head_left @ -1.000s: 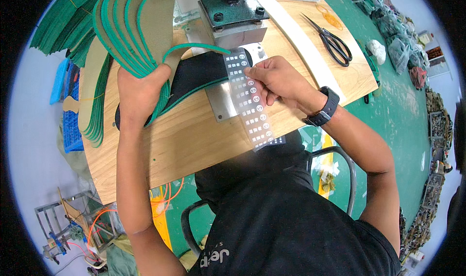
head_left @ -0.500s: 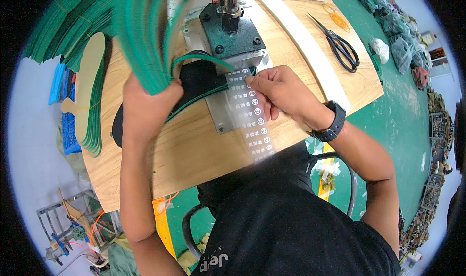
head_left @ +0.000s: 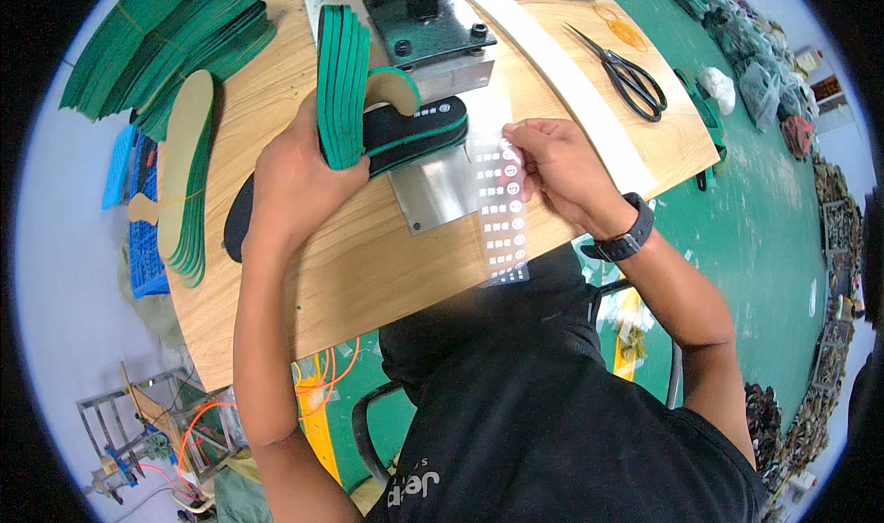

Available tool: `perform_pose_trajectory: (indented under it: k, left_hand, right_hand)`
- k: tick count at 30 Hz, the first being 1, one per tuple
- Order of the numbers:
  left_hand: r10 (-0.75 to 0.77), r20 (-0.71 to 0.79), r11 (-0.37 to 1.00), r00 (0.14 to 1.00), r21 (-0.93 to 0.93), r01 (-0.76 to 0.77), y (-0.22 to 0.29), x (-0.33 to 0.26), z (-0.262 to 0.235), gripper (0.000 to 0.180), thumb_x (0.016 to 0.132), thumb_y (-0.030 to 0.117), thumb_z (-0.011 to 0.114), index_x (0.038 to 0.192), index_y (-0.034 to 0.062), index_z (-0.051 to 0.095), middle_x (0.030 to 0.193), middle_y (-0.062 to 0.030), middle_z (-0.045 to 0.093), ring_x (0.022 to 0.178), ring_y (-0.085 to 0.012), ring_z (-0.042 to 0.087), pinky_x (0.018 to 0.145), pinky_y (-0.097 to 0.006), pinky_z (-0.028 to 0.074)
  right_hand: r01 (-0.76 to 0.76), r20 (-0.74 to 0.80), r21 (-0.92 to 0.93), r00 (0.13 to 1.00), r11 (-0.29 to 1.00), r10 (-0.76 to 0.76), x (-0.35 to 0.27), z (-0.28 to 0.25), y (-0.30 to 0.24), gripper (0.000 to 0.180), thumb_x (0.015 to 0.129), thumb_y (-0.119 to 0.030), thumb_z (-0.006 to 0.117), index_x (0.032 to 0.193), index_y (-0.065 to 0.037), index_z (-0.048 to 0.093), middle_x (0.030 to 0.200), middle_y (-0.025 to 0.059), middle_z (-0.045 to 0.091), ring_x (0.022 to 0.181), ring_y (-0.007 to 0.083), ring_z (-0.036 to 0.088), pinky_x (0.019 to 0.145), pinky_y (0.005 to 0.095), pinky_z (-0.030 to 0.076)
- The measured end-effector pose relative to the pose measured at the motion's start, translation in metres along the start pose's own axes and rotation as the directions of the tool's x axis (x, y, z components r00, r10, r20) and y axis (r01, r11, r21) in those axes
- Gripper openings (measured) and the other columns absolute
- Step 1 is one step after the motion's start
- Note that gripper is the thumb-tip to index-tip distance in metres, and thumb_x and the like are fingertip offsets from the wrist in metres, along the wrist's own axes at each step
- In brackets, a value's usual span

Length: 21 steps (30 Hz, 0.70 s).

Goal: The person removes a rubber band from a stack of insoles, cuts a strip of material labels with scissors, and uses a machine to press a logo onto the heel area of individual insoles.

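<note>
My left hand [head_left: 308,178] is closed around a bundle of green-and-black insoles [head_left: 343,90], standing on edge. One insole of the bundle curls out to the right, showing its beige underside. Just below lies a black insole with a green edge [head_left: 419,136], bearing a small white printed mark near its right end; my left hand covers its middle. A thumb-and-finger pinch of my right hand [head_left: 566,168] holds a clear strip of white printed transfers [head_left: 500,215], which hangs over the table's near edge. The strip is apart from the printed mark.
Beyond the insole stands a press with a black bolted plate [head_left: 433,40], above a metal base plate [head_left: 437,196]. Scissors [head_left: 626,81] lie right of a curved white strip [head_left: 562,76]. Tied insole stacks [head_left: 184,182] and a larger green pile [head_left: 166,40] fill the left side.
My right hand has drawn the transfer strip away from the insole's end, uncovering the white mark there. The bundle in my left hand, blurred before, now stands steadier and more upright.
</note>
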<state>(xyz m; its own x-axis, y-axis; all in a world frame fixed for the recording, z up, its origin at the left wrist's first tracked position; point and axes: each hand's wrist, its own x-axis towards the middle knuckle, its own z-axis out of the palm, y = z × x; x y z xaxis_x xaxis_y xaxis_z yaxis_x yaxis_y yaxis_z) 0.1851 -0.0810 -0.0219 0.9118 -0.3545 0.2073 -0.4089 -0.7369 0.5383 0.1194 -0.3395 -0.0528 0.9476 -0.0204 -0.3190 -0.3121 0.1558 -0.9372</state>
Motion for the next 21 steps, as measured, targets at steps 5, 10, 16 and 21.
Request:
perform_pose_trajectory:
  k: [5, 10, 16, 21]
  left_hand:
    - [-0.106, -0.107, 0.960, 0.989, -0.268, 0.074, -0.006, -0.002, -0.011, 0.025, 0.068, 0.012, 0.064, 0.090, -0.0008, 0.060, 0.077, -0.0136, 0.064, 0.069, -0.0223, 0.061, 0.069, -0.033, 0.048]
    - [-0.155, -0.223, 0.932, 0.962, -0.356, 0.068, -0.014, -0.012, -0.014, 0.020, 0.069, 0.009, 0.063, 0.086, -0.0018, 0.063, 0.077, -0.0073, 0.064, 0.070, -0.0145, 0.058, 0.068, -0.029, 0.048]
    - [-0.069, -0.306, 0.884, 0.950, -0.459, -0.084, -0.014, -0.008, -0.008, 0.015, 0.069, 0.008, 0.063, 0.081, -0.0015, 0.062, 0.073, -0.0059, 0.062, 0.067, -0.0131, 0.057, 0.066, -0.028, 0.047]
    - [-0.100, -0.268, 0.903, 0.958, -0.428, -0.025, -0.016, -0.009, -0.011, 0.015, 0.069, 0.006, 0.062, 0.081, -0.0017, 0.061, 0.074, -0.0047, 0.062, 0.068, -0.0118, 0.056, 0.066, -0.028, 0.047]
  right_hand:
    - [-0.023, 0.075, -0.162, 0.997, 0.986, 0.036, 0.010, 0.011, -0.005, 0.030, 0.095, -0.022, 0.052, 0.072, -0.004, 0.057, 0.059, 0.0031, 0.058, 0.043, 0.0085, 0.053, 0.037, 0.0182, 0.041]
    - [-0.043, 0.116, -0.440, 0.988, 0.897, 0.104, 0.017, 0.024, -0.016, 0.034, 0.095, -0.024, 0.052, 0.068, -0.003, 0.057, 0.056, 0.0043, 0.059, 0.042, 0.0087, 0.056, 0.035, 0.0185, 0.040]
    - [-0.058, 0.119, -0.494, 0.984, 0.867, 0.134, 0.022, 0.024, -0.016, 0.032, 0.092, -0.021, 0.053, 0.070, 0.001, 0.059, 0.055, 0.0089, 0.061, 0.042, 0.0133, 0.059, 0.035, 0.0217, 0.043]
    - [-0.091, 0.114, -0.522, 0.978, 0.848, 0.176, 0.026, 0.027, -0.020, 0.032, 0.091, -0.020, 0.054, 0.070, 0.004, 0.059, 0.056, 0.0115, 0.062, 0.043, 0.0154, 0.060, 0.035, 0.0244, 0.044]
